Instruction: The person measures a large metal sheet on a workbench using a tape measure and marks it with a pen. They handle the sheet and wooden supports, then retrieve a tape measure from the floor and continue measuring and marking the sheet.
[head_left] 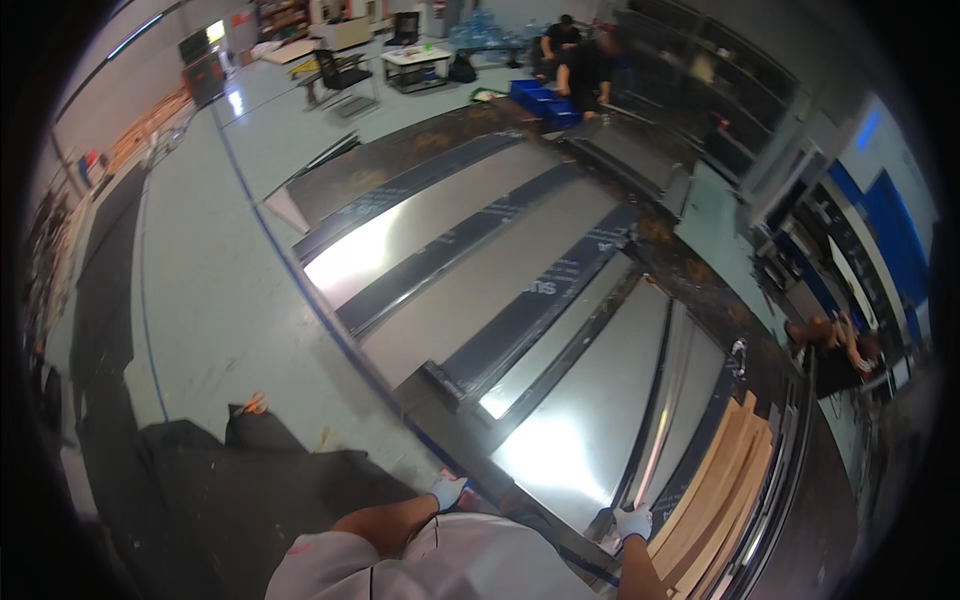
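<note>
My left hand (447, 492), in a pale glove, is at the near edge of a large table covered with shiny metal sheets (450, 270). Its fingers are closed round something small with red and blue on it, too small to name. Farther right, my gloved right hand (633, 522) is closed at the near end of a long narrow strip (657, 435), which runs away from me over the sheets. Dark film bands (545, 290) with pale print cross the metal. Beside my right hand lie several wooden slats (715, 490).
Dark sheeting (270, 510) covers the floor at the left, with orange-handled scissors (255, 404) on it. Long dark profiles (790, 490) lie beyond the slats. Two people work by blue bins (545, 103) at the back; another person (850, 345) is at the far right.
</note>
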